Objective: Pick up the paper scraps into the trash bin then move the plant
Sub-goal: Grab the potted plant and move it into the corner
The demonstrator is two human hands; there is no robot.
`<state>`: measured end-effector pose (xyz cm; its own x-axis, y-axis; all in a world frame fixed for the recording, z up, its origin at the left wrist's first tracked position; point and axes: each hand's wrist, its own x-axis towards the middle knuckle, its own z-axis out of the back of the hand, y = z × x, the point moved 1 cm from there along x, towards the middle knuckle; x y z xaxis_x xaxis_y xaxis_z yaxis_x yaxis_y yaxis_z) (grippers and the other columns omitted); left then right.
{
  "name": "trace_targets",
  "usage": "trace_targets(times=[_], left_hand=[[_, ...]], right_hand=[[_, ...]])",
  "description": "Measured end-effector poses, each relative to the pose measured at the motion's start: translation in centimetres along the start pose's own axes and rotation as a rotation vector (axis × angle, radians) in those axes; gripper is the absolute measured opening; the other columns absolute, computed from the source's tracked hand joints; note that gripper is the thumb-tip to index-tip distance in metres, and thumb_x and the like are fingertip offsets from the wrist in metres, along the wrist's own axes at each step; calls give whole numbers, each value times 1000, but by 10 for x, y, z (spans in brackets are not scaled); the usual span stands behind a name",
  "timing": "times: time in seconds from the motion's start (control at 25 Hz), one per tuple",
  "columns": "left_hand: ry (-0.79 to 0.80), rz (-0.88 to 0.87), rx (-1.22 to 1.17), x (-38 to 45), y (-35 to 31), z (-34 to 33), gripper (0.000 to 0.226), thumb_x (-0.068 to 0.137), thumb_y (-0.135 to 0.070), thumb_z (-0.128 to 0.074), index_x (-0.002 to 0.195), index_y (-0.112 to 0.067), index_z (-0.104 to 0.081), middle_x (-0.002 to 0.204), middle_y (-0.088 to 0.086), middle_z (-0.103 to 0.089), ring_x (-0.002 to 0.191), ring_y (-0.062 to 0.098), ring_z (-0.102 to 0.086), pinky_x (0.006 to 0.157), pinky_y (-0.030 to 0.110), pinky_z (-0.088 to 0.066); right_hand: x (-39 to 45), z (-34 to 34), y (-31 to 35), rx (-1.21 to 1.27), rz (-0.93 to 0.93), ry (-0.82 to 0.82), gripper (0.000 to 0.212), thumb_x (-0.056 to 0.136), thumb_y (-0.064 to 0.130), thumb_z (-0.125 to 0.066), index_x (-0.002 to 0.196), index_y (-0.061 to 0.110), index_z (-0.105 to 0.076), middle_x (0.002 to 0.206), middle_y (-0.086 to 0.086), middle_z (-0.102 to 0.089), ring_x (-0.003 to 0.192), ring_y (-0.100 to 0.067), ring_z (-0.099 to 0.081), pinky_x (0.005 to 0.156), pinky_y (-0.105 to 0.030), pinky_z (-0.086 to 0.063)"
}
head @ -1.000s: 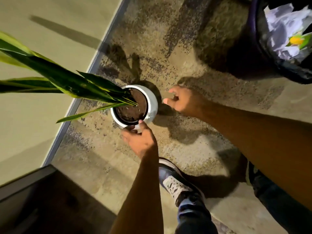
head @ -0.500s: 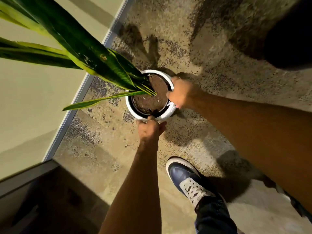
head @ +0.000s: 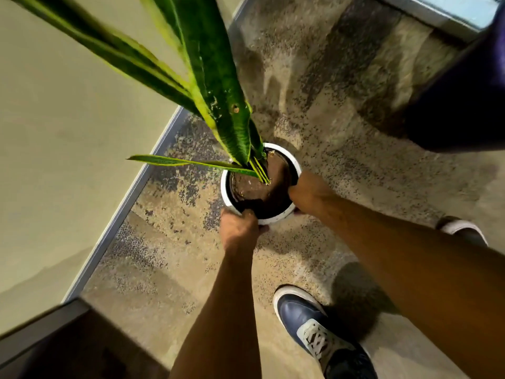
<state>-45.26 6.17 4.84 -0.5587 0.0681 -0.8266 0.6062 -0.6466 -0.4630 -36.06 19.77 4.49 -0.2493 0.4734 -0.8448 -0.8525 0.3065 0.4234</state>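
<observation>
At centre, on the speckled floor point(head: 355, 173) beside the wall, stands the plant point(head: 218, 105) in its white pot point(head: 225, 187). Your left hand point(head: 239, 231) and right hand point(head: 307, 191) grasp the rim; no scraps visible, moving apparently remains.

A blue shoe point(head: 308, 321) stands on the speckled floor point(head: 341, 149).

No legible text anywhere
</observation>
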Motion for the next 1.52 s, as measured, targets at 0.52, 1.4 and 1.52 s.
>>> trace_targets(times=[0.52,1.4,1.52], left_hand=[[-29,-263,312,-13,-220,-85,19,93,-16,-57,111,-11,-58,84,5,-69,49,25,-69,53,29,-60],[369,-678,770,121,-356,-231,83,99,-8,-44,160,-32,6,167,10,-16,133,30,-47,84,28,-50],[377,-719,845,125,-356,-236,85,102,-16,-44,157,-26,21,149,23,-43,114,35,-57,78,37,-45]], right_hand=[[47,145,132,350,-66,-103,25,92,5,-52,114,-4,-58,101,-25,-64,78,-42,-69,65,-55,-60],[264,263,265,482,4,-265,23,96,-1,-46,117,-2,-54,106,-27,-65,71,-40,-69,55,-51,-60],[268,267,266,469,35,-261,15,95,-4,-44,109,-1,-52,97,-25,-66,70,-39,-71,50,-45,-60]])
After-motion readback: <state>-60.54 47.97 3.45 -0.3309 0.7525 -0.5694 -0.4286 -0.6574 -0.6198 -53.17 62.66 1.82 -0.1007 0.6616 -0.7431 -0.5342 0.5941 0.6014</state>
